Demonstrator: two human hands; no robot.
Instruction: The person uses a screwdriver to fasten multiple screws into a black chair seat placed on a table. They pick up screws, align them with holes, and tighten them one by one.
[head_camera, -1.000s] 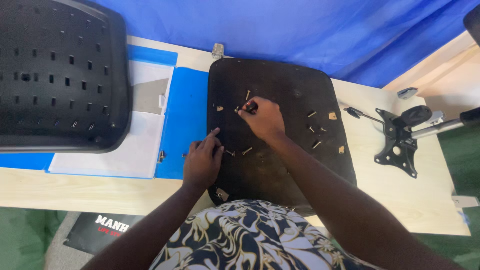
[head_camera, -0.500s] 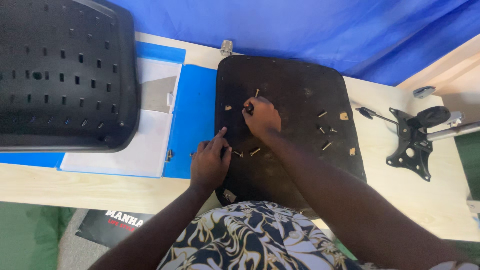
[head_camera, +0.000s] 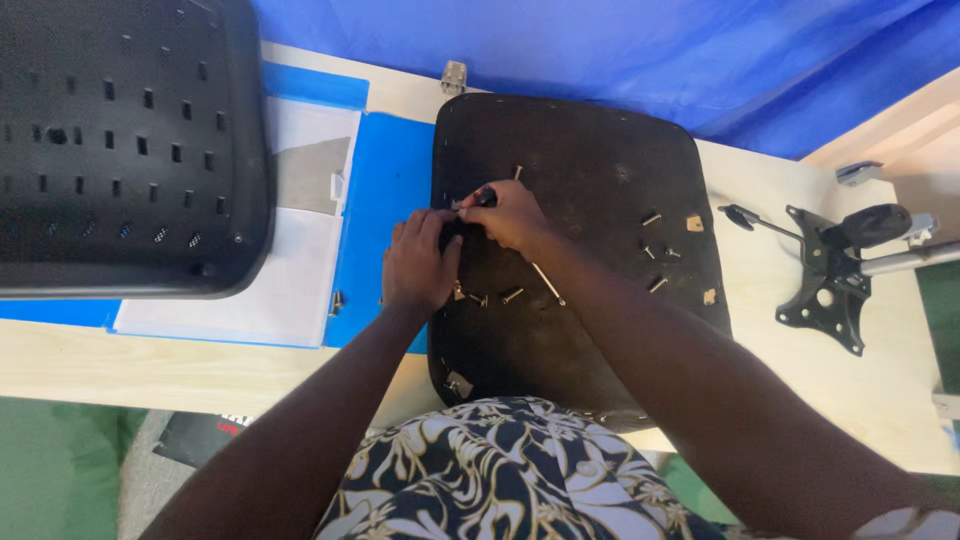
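Here my right hand (head_camera: 505, 215) pinches a small black-handled tool (head_camera: 483, 197) over the left part of the flat black seat base (head_camera: 580, 330), handle pointing away from me; my left hand (head_camera: 418, 262), fingers curled, touches it from the left.

Matt black seat panel (head_camera: 590, 180), shiny metal screws (head_camera: 651, 218), pale wood table (head_camera: 200, 370)

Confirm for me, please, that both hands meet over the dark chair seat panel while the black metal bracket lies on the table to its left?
Not quite: in the head view the black metal bracket lies right of the dark chair seat panel; both hands, left hand and right hand, do meet over it.
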